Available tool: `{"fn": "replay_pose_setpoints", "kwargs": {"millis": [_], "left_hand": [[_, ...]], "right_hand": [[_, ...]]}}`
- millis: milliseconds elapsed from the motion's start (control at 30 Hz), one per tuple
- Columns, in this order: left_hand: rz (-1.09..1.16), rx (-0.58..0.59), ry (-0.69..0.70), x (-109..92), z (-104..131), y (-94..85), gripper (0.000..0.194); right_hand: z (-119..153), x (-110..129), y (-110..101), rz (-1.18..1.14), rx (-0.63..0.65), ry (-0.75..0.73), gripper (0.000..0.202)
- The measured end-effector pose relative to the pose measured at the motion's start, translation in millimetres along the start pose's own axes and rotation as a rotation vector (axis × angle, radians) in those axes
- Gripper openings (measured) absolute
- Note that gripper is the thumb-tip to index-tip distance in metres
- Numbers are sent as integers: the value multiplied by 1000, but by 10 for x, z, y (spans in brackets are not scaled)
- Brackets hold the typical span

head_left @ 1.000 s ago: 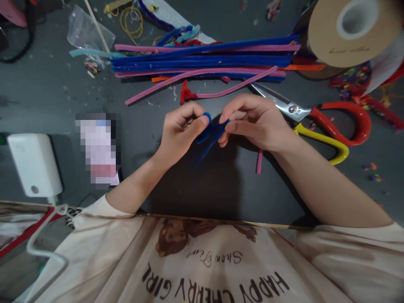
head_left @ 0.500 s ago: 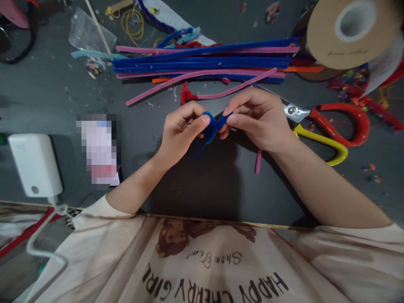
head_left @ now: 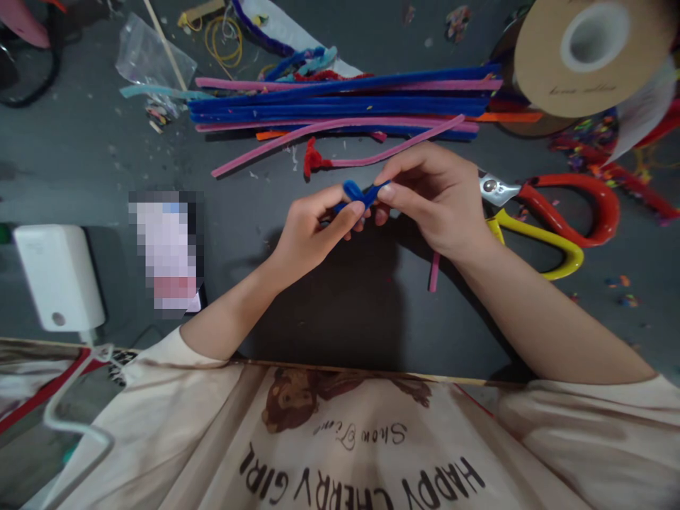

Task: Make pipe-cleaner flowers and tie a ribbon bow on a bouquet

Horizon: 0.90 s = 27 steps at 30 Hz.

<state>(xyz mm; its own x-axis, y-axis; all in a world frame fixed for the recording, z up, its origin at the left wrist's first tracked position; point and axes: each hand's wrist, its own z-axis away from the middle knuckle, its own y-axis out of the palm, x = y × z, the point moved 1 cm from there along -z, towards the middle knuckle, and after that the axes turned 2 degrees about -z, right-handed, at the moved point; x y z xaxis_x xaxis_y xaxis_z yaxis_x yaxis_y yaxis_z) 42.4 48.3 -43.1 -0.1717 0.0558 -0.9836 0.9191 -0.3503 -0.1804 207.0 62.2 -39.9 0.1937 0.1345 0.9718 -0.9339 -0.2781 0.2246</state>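
Note:
A bent blue pipe cleaner (head_left: 370,196) is held between both hands above the dark table. My left hand (head_left: 317,230) pinches its left part between thumb and fingers, and a small blue loop stands up beside the thumb. My right hand (head_left: 433,198) pinches the other end close by. Just beyond the hands lies a pink pipe cleaner with a red twisted tip (head_left: 315,159). The hands hide part of the blue piece.
Blue pipe cleaners (head_left: 340,106) lie in a bundle with pink ones behind the hands. Scissors (head_left: 576,212) with red and yellow handles are at the right, below a ribbon spool (head_left: 536,71). A white device (head_left: 59,276) and a blurred phone (head_left: 170,248) lie left.
My left hand has shifted slightly right and its thumb now covers the crossing of the blue piece. The blue tail that hung below is no longer visible.

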Motion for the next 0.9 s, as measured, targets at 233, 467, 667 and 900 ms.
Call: {"fn": "replay_pose_setpoints", "kwargs": {"millis": [233,467,667,900], "left_hand": [[-194,-45,60,11,7,-9,31],[-29,52,-40,-37,-7,-30,26],[525,202,-384,-107,-3,-30,22],[584,219,-426,-97,-3,5,31]], "right_hand": [[1,25,30,143,104,117,14],[62,69,44,422,150,-61,8],[149,73,28,785,163,-565,19],[130,25,9,795,181,-489,16]]}}
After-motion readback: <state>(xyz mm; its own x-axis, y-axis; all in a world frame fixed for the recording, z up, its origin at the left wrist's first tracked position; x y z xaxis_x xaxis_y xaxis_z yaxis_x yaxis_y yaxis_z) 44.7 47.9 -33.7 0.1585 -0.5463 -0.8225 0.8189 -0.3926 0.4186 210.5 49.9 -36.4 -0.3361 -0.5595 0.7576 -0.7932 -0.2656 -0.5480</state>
